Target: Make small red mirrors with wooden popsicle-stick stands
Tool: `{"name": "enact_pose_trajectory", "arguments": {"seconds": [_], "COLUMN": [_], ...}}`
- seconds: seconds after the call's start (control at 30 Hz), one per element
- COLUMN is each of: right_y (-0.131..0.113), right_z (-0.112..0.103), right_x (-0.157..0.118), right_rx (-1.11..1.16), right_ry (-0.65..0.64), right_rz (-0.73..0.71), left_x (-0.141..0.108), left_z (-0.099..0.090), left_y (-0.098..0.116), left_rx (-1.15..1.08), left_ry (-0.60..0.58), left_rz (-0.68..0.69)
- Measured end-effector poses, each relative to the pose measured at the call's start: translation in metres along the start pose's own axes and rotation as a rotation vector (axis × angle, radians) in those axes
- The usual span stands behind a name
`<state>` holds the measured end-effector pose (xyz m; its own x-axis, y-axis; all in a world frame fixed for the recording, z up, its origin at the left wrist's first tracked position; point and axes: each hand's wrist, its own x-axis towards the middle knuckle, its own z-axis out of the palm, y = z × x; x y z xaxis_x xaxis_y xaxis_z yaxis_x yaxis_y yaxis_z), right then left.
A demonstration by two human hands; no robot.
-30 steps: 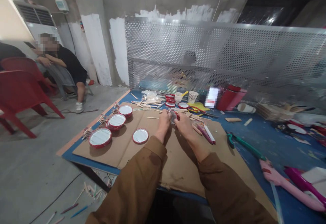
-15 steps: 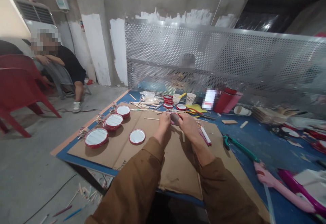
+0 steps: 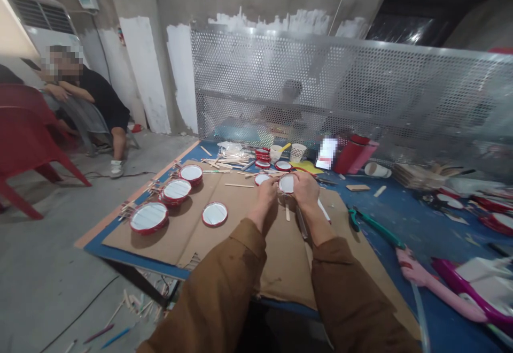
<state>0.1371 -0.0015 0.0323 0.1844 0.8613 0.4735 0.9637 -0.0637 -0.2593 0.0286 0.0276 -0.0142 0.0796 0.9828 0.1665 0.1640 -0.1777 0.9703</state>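
1. Your left hand (image 3: 265,197) and right hand (image 3: 308,191) finger-grip a red-rimmed disc (image 3: 286,184) above the cardboard (image 3: 285,259); it seems unfinished.
2. Discs (image 3: 149,216) with sticks (image 3: 126,209) sit in 3 spots at left, seemingly further along; 1 loose disc (image 3: 215,214) lies nearby.

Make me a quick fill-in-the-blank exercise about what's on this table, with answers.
Between the left hand and right hand is a white disc with a ____ rim. The yellow handle sticks out of a white ____. The brown sheet on the blue table is made of ____.

Missing words: red; cup; cardboard.
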Motion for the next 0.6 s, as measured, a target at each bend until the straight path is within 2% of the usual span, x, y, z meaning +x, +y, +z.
{"name": "enact_pose_trajectory", "arguments": {"seconds": [0.1,0.2,0.33,0.4,0.6], "right_y": [0.003,0.001,-0.005,-0.009,-0.021], "right_z": [-0.004,-0.004,-0.002,-0.003,-0.010], "right_x": [-0.001,-0.004,-0.007,-0.007,-0.014], "right_rx": [0.015,-0.013,-0.097,-0.136,-0.242], "right_ry": [0.053,0.102,0.058,0.034,-0.040], "right_rz": [-0.066,-0.113,-0.139,-0.130,-0.136], "left_x": [-0.004,-0.008,-0.009,-0.008,-0.002], "left_z": [-0.003,-0.006,-0.011,-0.011,-0.008], "left_y": [0.006,0.008,0.005,0.003,0.000], "left_rx": [-0.007,-0.042,-0.088,-0.087,0.161], "left_ry": [0.015,-0.053,-0.181,-0.208,-0.050], "left_rz": [0.063,0.100,-0.026,-0.045,0.084]}}
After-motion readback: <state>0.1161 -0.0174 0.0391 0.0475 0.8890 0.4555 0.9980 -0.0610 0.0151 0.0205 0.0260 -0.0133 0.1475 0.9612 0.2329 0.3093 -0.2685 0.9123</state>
